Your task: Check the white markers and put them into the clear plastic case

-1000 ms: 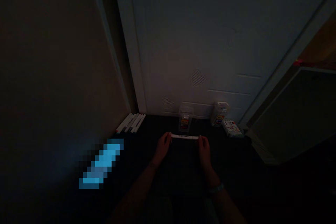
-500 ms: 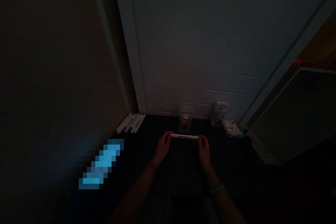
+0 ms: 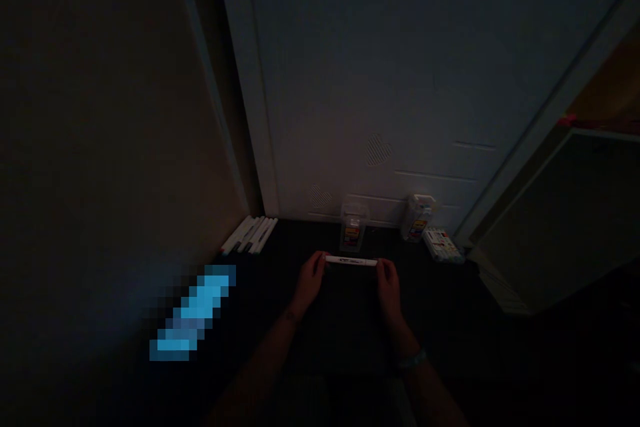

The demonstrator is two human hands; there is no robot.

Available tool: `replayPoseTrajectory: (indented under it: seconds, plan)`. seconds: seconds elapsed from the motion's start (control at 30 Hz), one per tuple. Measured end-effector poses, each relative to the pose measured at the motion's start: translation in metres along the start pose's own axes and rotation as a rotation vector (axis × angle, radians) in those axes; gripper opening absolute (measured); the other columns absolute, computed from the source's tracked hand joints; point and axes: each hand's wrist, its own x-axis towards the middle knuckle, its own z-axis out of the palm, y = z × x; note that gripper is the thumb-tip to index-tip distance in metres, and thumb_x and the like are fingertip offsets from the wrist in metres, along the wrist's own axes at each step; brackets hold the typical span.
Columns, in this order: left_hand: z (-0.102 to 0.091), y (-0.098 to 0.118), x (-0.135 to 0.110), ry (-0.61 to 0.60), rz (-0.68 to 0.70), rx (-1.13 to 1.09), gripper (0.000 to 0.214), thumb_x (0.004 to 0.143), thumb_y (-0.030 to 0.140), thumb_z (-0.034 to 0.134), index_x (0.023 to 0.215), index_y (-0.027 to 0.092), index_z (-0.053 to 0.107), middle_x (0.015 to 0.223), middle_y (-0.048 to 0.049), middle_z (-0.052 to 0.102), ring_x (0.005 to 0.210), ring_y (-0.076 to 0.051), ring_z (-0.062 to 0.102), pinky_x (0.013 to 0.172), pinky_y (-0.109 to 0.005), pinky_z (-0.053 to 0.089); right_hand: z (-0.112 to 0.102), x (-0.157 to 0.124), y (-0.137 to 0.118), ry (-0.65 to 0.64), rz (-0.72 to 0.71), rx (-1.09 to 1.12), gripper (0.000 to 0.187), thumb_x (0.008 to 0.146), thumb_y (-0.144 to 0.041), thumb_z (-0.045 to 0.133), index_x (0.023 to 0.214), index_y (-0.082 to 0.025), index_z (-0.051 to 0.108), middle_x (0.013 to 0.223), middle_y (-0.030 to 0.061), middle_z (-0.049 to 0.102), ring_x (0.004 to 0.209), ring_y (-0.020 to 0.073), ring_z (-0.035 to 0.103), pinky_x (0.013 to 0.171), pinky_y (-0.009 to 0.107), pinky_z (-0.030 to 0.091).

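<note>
A white marker point(image 3: 351, 261) with dark print along its side lies level between my two hands. My left hand point(image 3: 311, 280) pinches its left end, and my right hand point(image 3: 388, 283) pinches the right end. Just beyond the marker stands a clear plastic case point(image 3: 353, 227) with a coloured label. To the far left, several white markers point(image 3: 250, 235) lie side by side on the dark tabletop point(image 3: 345, 327). The dim light hides fine detail of the fingertips.
At the back right stands another labelled plastic case point(image 3: 419, 219), and beside it lies a pack of markers point(image 3: 443, 244). A pale panel with embossed hearts point(image 3: 379, 149) rises behind the table. On the left is a bright, pixelated blue shape point(image 3: 195, 313).
Both hands stay almost where they were, still holding the marker. The marker has shifted very slightly to the left. The other things have not moved.
</note>
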Motion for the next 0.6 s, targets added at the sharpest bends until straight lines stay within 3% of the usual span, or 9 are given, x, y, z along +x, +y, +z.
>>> replayPoseTrajectory:
  seconds: [0.3, 0.6]
  plan:
    - [0.0010, -0.0043, 0.0007, 0.010, 0.002, 0.003, 0.041, 0.085, 0.052, 0.035, 0.069, 0.019, 0.052, 0.061, 0.0019, 0.047, 0.057, -0.012, 0.044, 0.055, -0.022, 0.035, 0.0011, -0.0002, 0.0005, -0.009, -0.003, 0.008, 0.035, 0.078, -0.054, 0.047, 0.083, -0.021, 0.056, 0.067, -0.0015, 0.052, 0.061, 0.0134, 0.047, 0.057, 0.024, 0.038]
    - [0.0002, -0.0026, 0.0002, -0.002, 0.023, 0.001, 0.036, 0.085, 0.047, 0.037, 0.089, 0.019, 0.059, 0.069, 0.0004, 0.056, 0.061, -0.013, 0.050, 0.058, -0.023, 0.039, -0.0001, -0.0006, -0.0006, -0.024, -0.007, -0.012, 0.033, 0.079, -0.050, 0.047, 0.093, -0.022, 0.056, 0.080, 0.0005, 0.057, 0.067, 0.0145, 0.050, 0.062, 0.025, 0.040]
